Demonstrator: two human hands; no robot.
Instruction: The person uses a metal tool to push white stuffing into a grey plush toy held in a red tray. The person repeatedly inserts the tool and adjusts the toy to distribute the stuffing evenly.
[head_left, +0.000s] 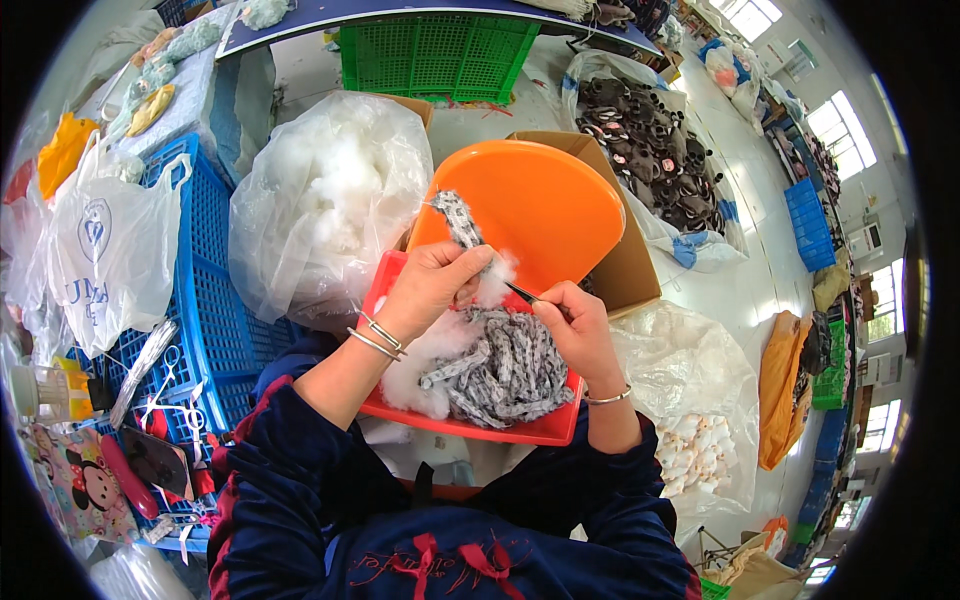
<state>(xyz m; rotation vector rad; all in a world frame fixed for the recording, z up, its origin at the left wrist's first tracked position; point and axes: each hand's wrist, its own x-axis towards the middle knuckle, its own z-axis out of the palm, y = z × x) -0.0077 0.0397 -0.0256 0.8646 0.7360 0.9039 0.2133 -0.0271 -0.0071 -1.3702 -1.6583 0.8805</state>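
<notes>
My left hand [430, 285] pinches a grey-and-white mottled plush tube [458, 218], its far end pointing up and away. A tuft of white stuffing [497, 278] shows at the tube's near end. Closed around a thin dark tool [522, 293], my right hand [575, 325] points its tip at that tuft; whether it is a rod or tweezers I cannot tell. Below both hands, a red tray [480, 428] over my lap holds a pile of similar plush tubes [508, 370] and loose white stuffing [412, 375] on its left side.
An orange plastic chair back [530, 200] rises just beyond the tray, before a cardboard box [635, 260]. Left stand a bag of stuffing [330, 200] and a blue crate [212, 285] with scissors [165, 375]. Right lie bags of pale pieces [695, 450] and dark plush pieces [650, 140].
</notes>
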